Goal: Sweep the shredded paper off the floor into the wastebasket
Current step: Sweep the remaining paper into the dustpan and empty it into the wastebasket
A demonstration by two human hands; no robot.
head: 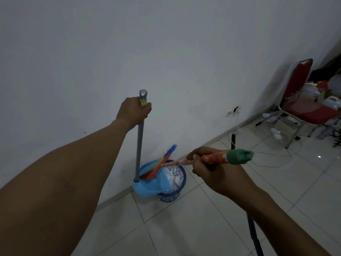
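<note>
White shredded paper [173, 176] fills the blue wastebasket [171, 195], which stands on the tiled floor [184, 228] against the wall [166, 52]. A light blue dustpan [147, 187] is tipped over the basket's near rim, its mouth toward the paper inside. The left hand [133, 112] grips the top of the pan's long grey handle [139, 145], fingers curled round it. The right hand [208, 169] holds the broom [212, 157] by its orange patterned shaft near the green end cap, fingers wrapped round it, and the coloured bristles [162, 163] reach into the pan above the basket.

Judging by this, the task is near its end: a load is being brushed out of the pan into the basket, and the basket already looks well filled. The tiles close to the basket show no scraps, apart from a few slivers poking through the mesh at its base. Crumpled white bits lie under and beside the red chair [302, 100] far to the right, but I cannot tell whether they are shredded paper or other clutter. What seems left is emptying the pan fully and checking the floor outside this view.
</note>
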